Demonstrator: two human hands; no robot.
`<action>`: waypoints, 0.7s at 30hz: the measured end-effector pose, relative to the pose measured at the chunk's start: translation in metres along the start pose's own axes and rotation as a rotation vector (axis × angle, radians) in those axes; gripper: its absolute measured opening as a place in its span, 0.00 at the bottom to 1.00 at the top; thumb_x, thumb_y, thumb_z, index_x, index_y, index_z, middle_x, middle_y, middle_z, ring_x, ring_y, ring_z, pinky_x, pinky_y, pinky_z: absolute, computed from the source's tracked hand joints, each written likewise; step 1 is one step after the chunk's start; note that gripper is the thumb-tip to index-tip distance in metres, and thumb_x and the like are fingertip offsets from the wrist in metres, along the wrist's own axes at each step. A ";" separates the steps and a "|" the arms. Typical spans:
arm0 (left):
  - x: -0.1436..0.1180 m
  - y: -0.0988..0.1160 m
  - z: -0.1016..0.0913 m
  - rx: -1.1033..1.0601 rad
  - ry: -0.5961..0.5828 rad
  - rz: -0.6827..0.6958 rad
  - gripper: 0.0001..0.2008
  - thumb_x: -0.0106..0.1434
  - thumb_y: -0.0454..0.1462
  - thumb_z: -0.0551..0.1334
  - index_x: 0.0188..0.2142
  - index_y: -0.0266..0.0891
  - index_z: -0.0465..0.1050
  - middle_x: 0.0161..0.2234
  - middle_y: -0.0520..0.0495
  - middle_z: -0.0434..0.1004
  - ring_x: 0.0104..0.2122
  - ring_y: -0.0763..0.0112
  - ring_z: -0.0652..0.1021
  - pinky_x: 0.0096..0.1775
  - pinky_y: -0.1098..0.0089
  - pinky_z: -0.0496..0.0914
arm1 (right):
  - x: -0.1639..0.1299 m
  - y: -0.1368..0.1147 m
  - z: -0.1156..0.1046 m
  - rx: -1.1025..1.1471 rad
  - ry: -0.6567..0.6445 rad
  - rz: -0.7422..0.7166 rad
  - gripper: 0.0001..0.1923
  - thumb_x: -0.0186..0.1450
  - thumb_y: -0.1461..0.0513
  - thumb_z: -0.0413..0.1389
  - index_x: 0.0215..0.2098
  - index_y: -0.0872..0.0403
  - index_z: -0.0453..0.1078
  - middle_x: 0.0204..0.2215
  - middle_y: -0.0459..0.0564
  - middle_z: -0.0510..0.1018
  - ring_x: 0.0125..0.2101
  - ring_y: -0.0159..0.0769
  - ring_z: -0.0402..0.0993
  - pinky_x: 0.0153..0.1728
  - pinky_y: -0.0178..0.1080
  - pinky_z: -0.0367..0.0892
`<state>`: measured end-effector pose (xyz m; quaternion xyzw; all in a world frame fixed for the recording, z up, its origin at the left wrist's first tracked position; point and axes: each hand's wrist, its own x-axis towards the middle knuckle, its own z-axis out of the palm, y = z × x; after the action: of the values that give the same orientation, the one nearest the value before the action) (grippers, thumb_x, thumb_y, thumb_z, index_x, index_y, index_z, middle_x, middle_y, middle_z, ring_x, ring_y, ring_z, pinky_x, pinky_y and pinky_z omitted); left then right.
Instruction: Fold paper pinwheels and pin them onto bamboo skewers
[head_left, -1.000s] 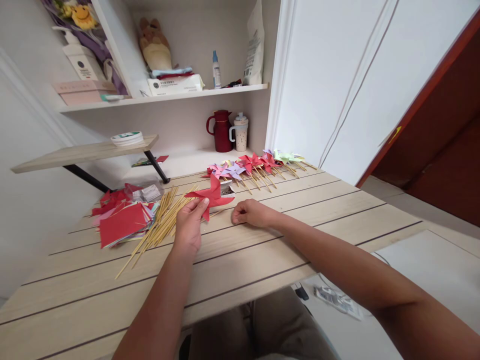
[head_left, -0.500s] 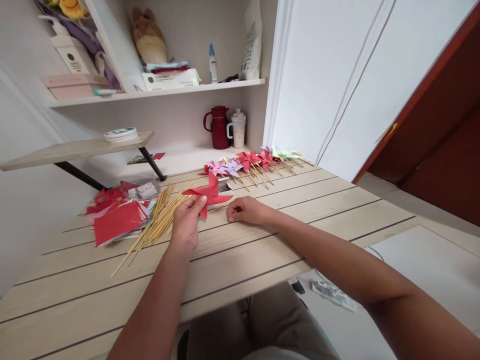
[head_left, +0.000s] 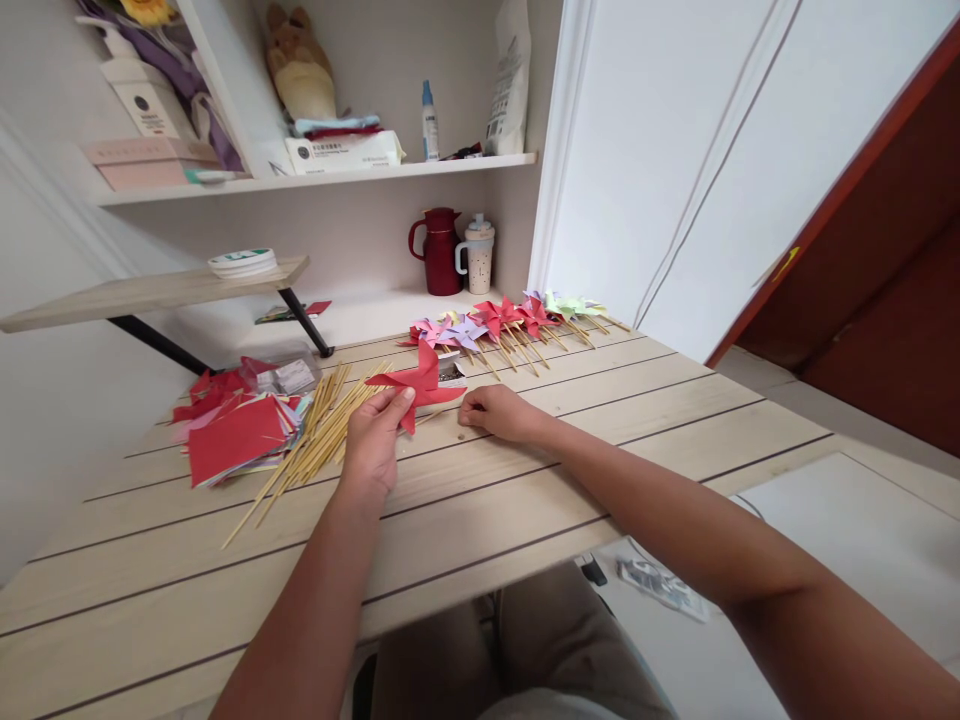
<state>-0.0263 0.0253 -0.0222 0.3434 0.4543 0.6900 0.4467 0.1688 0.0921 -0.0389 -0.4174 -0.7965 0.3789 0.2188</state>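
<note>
My left hand pinches the lower blade of a red paper pinwheel and holds it just above the wooden table. Just right of the pinwheel, my right hand rests on the table with its fingers curled in; whether it holds anything small is not visible. A bundle of thin bamboo sticks lies to the left of my left hand. Beside the sticks sits a pile of red and coloured paper squares.
A row of finished pinwheels on sticks lies along the table's far edge. Behind it stand a dark red jug and a lidded cup. A small clear box sits by the paper. Shelves hang above; a side shelf juts out left.
Both hands have stayed nearly in place, with the pinwheel still pinched in my left hand. The view has shifted slightly.
</note>
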 end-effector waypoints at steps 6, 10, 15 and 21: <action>0.000 0.001 -0.001 0.007 -0.006 -0.008 0.19 0.38 0.43 0.80 0.27 0.37 0.80 0.26 0.49 0.79 0.27 0.74 0.74 0.31 0.73 0.69 | -0.004 0.005 -0.001 0.121 -0.097 -0.043 0.08 0.58 0.60 0.64 0.34 0.55 0.78 0.29 0.45 0.80 0.29 0.31 0.71 0.31 0.33 0.63; 0.000 0.001 -0.001 0.007 -0.009 -0.007 0.19 0.37 0.43 0.80 0.27 0.37 0.80 0.26 0.50 0.79 0.27 0.74 0.74 0.31 0.73 0.69 | -0.004 0.004 0.002 0.079 -0.057 -0.045 0.06 0.58 0.60 0.65 0.33 0.55 0.78 0.30 0.47 0.82 0.31 0.33 0.73 0.33 0.34 0.64; 0.000 0.000 -0.001 0.004 -0.012 -0.008 0.19 0.38 0.43 0.80 0.27 0.37 0.79 0.26 0.50 0.78 0.27 0.74 0.74 0.31 0.73 0.68 | -0.003 -0.002 0.005 0.015 -0.010 -0.006 0.04 0.61 0.64 0.61 0.29 0.56 0.78 0.30 0.49 0.83 0.32 0.34 0.74 0.34 0.34 0.64; -0.001 0.001 -0.001 0.014 -0.014 -0.021 0.19 0.39 0.43 0.79 0.27 0.37 0.79 0.25 0.51 0.77 0.26 0.75 0.73 0.30 0.73 0.67 | -0.003 0.001 0.005 0.044 -0.024 -0.029 0.07 0.62 0.59 0.61 0.32 0.56 0.79 0.29 0.48 0.82 0.30 0.33 0.73 0.32 0.34 0.64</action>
<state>-0.0275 0.0237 -0.0216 0.3465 0.4598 0.6797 0.4545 0.1683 0.0879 -0.0428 -0.3963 -0.7964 0.3983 0.2238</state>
